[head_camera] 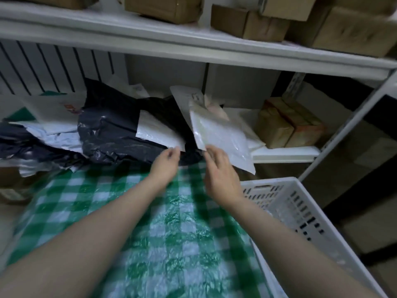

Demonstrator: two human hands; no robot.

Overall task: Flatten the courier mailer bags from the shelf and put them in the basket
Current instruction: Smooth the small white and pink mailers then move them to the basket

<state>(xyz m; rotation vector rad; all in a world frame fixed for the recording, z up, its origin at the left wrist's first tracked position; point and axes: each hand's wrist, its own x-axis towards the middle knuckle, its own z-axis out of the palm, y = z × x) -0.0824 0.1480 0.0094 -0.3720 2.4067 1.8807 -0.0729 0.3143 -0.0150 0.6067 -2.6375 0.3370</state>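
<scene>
Right hand (219,168) is gripping a white mailer (221,134) by its near left corner. Its fingers are mostly hidden behind the back of the hand, but they are curling onto that corner. The bag is hanging tilted above the front edge of the lower shelf (283,154), clear of the green checked surface (150,233).

Left hand (166,160) is reaching at the near corner of a second white mailer (159,132), which is lying on a crumpled black bag (107,130) at the shelf's front edge. Its fingers are loosely curled. Contact is blurred, so I cannot tell whether they are grasping.

The basket (300,211) is standing at the right edge of the surface, just beside the right forearm.

Risks, as judged:
- A one-corner grip on slick plastic is looking weak. The mailer could be slipping out and dropping into the gap between shelf and surface.
- Tugging the second mailer could be dragging the black bag and the loose heap off the shelf edge.
- With both hands occupied, neither is pressing a bag flat, so a bag may be going into the basket puffed.
</scene>
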